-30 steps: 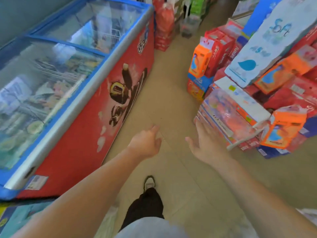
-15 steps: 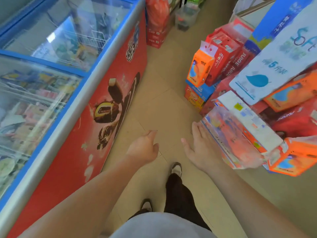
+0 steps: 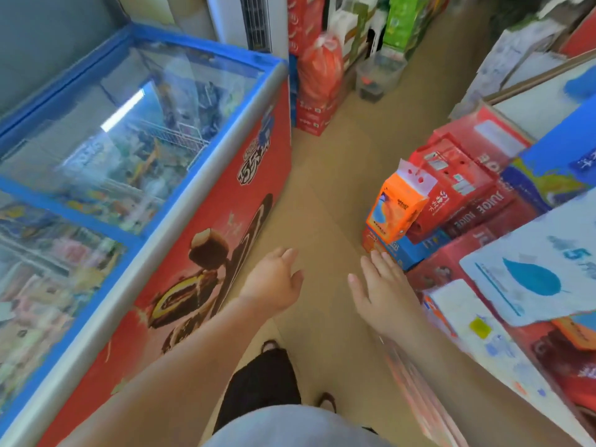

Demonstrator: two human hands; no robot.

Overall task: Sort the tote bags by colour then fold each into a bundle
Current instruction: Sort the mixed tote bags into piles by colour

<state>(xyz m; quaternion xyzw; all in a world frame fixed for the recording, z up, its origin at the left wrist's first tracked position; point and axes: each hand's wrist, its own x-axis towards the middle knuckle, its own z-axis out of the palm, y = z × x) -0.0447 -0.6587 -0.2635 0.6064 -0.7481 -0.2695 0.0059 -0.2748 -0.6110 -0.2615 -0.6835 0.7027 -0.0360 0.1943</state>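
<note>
No tote bags showed anywhere in my view, so I could not place them; they lay somewhere outside the frame. At nine o'clock stood the freezer (image 3: 96, 156), its glass lid closed over blurred packets and its red side running along the aisle. Just right of it, at about seven o'clock, the left hand (image 3: 274, 282) hung over the floor (image 3: 322, 204) with fingers loosely curled, holding nothing. At five o'clock the right hand (image 3: 383, 295) was spread, fingers straight and apart, and it held nothing either. Its fingertips were near a blue carton (image 3: 416, 250), though I could not tell whether they touched it. Up at twelve o'clock a red sack (image 3: 319, 75) leaned on stacked cartons, with a clear tub (image 3: 380, 75) just beside it at one o'clock. From two to four o'clock rose the stock: an orange pack (image 3: 396, 208) tilted against juice boxes (image 3: 467, 188), and nearer me a white pack (image 3: 532, 275) printed with a blue leaf.

I judged the sorting had not begun. I expected the bags to be light, limp cloth that would sag and crease, neither slippery nor fragile. I would take each by its two handles or top corners, shake it flat, then fold it in thirds and roll it so the bundle held.
</note>
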